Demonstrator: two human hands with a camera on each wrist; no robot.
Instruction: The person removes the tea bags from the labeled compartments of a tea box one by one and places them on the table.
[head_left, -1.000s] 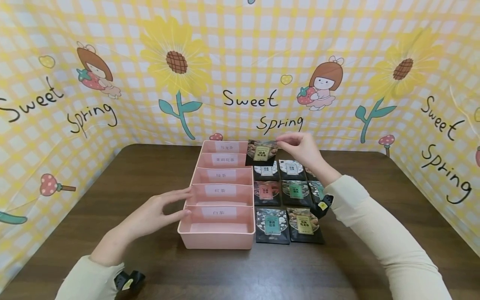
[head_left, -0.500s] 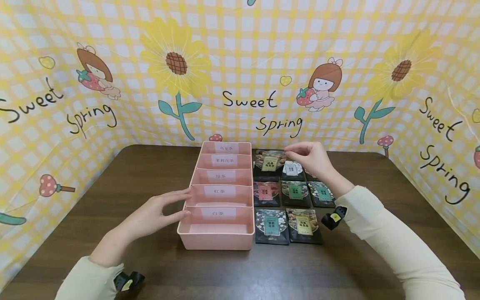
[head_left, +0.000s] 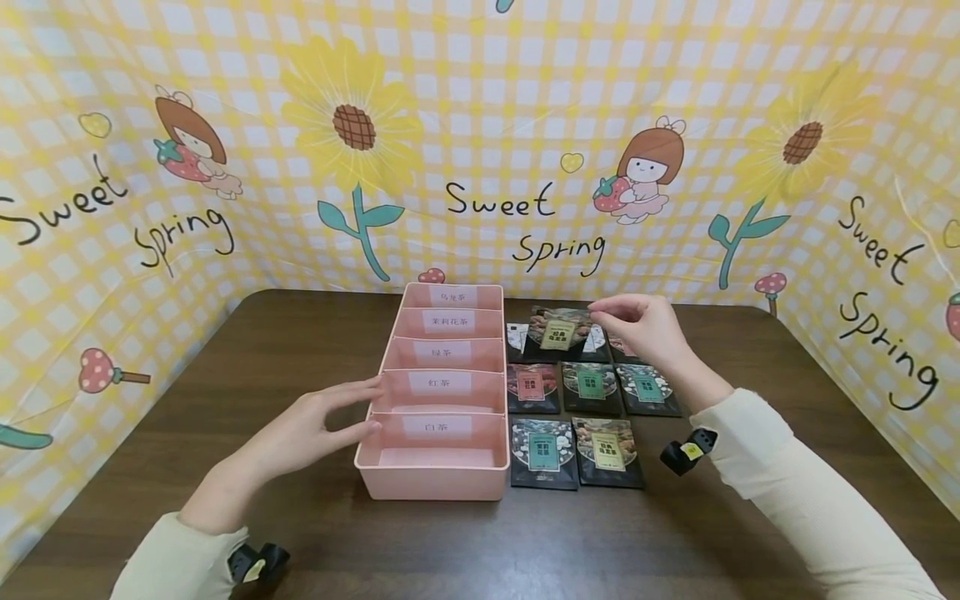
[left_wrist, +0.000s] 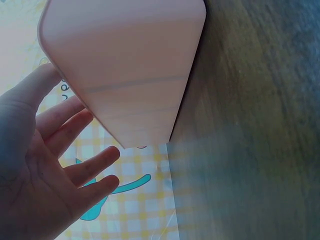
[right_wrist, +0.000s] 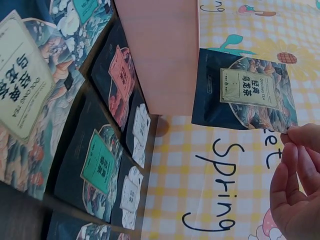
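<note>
Between its thumb and fingers my right hand (head_left: pixel 648 332) pinches one corner of a black oolong tea sachet (head_left: pixel 558 332) with a yellow-green label. In the right wrist view the sachet (right_wrist: pixel 245 95) hangs raised above the table, its printed face showing. It partly covers the white-labelled tea sachets (head_left: pixel 517 337) in the far row. A pink divided box (head_left: pixel 431 483) with a paper label in each compartment stands to the left. My left hand (head_left: pixel 307 429) touches the box's left rim with thumb and fingertips, its fingers loosely extended in the left wrist view.
Several sachets lie in rows right of the box, including a red-labelled one (head_left: pixel 532 387), a green-labelled one (head_left: pixel 592 387), a teal-labelled one (head_left: pixel 543 452) and a yellow-labelled one (head_left: pixel 609 452). A checked cloth (head_left: pixel 495 108) hangs behind the brown table (head_left: pixel 465 550).
My right hand has carried the oolong sachet rightward and nearer to me, from beside the box's far right corner to over the far sachet row. My left hand has stayed put.
</note>
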